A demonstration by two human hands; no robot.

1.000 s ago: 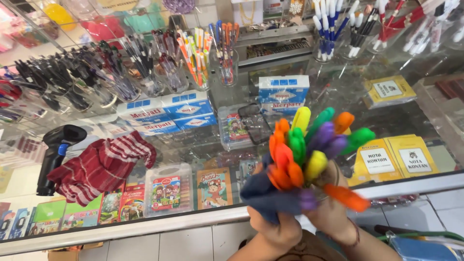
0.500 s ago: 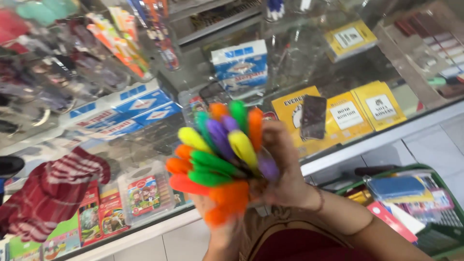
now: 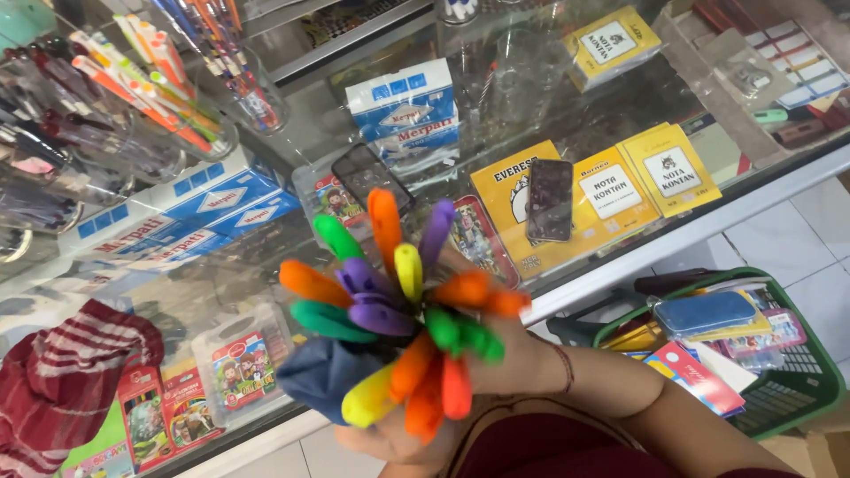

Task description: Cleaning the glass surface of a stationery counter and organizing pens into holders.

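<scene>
A fanned bundle of colourful markers (image 3: 398,301), orange, green, purple and yellow, sits in front of a glass counter. My right hand (image 3: 522,358), with a thin bracelet at the wrist, grips the bundle from the right. My left hand (image 3: 390,443) holds it from below, mostly hidden by the markers. A blue cloth (image 3: 323,372) is bunched against the bundle's lower left, pressed under my left hand.
The glass counter (image 3: 673,243) bears a dark phone (image 3: 549,199), a second phone (image 3: 367,173), white and blue boxes (image 3: 403,111) and cups of pens (image 3: 159,97). A red striped cloth (image 3: 62,381) lies at left. A green basket (image 3: 779,389) of stationery stands on the floor at right.
The markers have spread out into a wider fan and dropped lower in view. The camera has swung right, so the green basket now shows fully.
</scene>
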